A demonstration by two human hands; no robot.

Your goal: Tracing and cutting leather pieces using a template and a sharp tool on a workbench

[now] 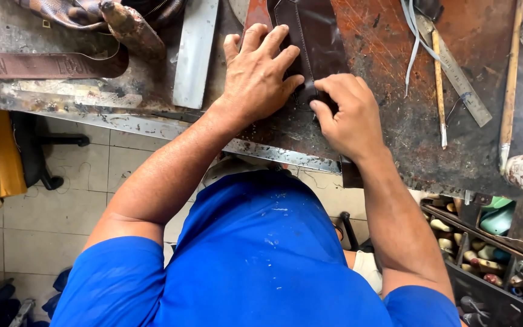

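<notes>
Scarred, rust-stained tabletop (pixel 394 115), worn dark along the near edge. On it, a dark brown leather strip (pixel 316 36), stitched along its edges, lying flat and running from the near edge of the tabletop straight away toward the top of the view; long axis roughly fore-and-aft, near end under the hands, far end cut off by the frame.

Left hand (pixel 258 75) spread flat, fingers apart, pressing on the strip's left edge. Right hand (pixel 346 115) just right of it, fingers curled tight at the strip's near end; whether pinching the leather itself or a small tool, cannot tell.

Judging from this: best kept pinned hard with the flat palm so the strip cannot creep, working in short moves close beside that anchoring hand, with fingertips clear of any blade.

Well right of the strip, a metal ruler (pixel 461 79) and thin wooden sticks (pixel 438 85); to its left, a flat metal bar (pixel 194 54).
</notes>
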